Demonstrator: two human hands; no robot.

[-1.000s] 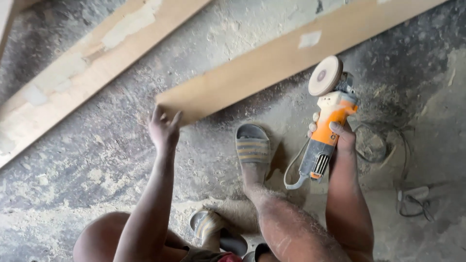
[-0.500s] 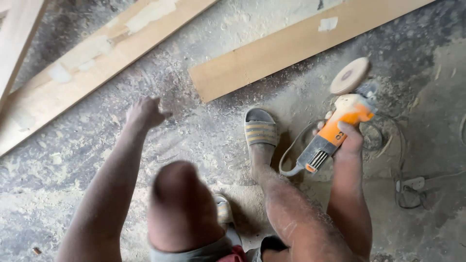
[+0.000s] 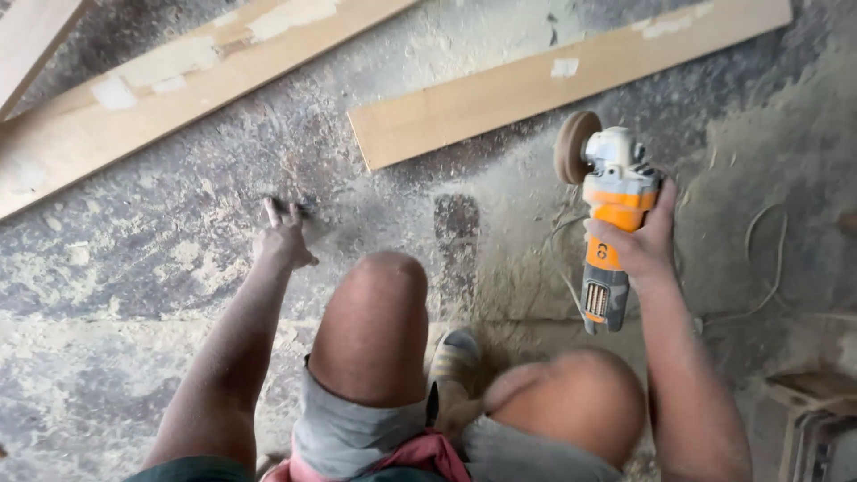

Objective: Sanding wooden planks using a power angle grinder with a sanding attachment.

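the right hand [image 3: 644, 243] was clenched around the orange body of a grinder [image 3: 609, 228], held off the floor [image 3: 178, 268] with its round sanding disc [image 3: 571, 147] pointing away from the person and turned on edge, facing left. the grinder's grey tail end hung toward the right knee, and a thin cord [image 3: 759, 268] lay looped on the floor to its right. the left hand [image 3: 283, 241] was released, fingers spread, palm down and touching the dusty floor or just above it; it held nothing. a short plank [image 3: 500, 98] lay flat on the floor beyond both hands, its near end between them, apart from the left hand and just beyond the disc. a longer plank [image 3: 178, 89] with pale filler patches lay further left, running diagonally. sawdust covered the floor. both bare knees were bent in front, with a sandal [image 3: 455, 357] showing between them.
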